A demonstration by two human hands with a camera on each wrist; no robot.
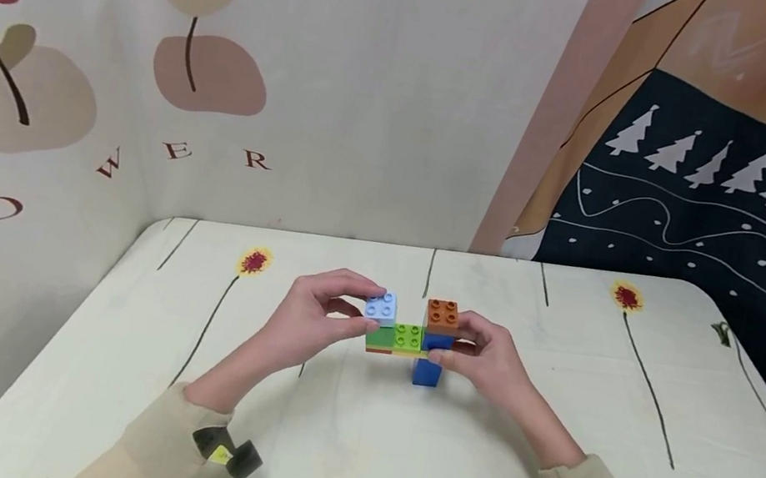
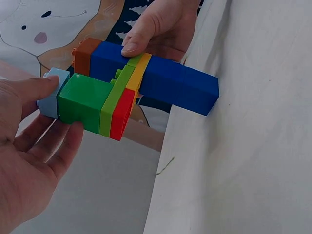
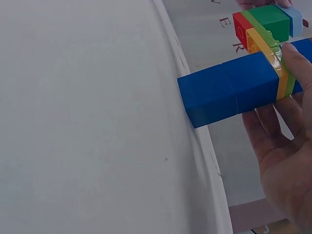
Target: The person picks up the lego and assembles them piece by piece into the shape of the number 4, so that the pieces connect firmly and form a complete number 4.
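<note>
In the head view, a toy building-brick model stands between both hands. My left hand (image 1: 309, 315) pinches a light blue brick (image 1: 382, 307) that sits on a green brick (image 2: 85, 100); one fingertip lies by the green brick. On the other side, my right hand (image 1: 495, 363) grips the model around the upper blue brick (image 1: 437, 342), under an orange-brown brick (image 1: 442, 316). A long lime plate (image 1: 408, 336) joins both sides, with a yellow plate (image 2: 140, 70) and a red brick (image 2: 122, 114) beneath. Two lower blue bricks (image 3: 229, 90) form a leg reaching down to the table.
A pale cloth with printed flowers covers the table (image 1: 332, 450). A white curtain (image 1: 375, 102) with printed flowers and letters hangs behind, and a dark fabric with printed trees (image 1: 707, 209) hangs at the right. Each wrist wears a small black camera (image 1: 228, 452).
</note>
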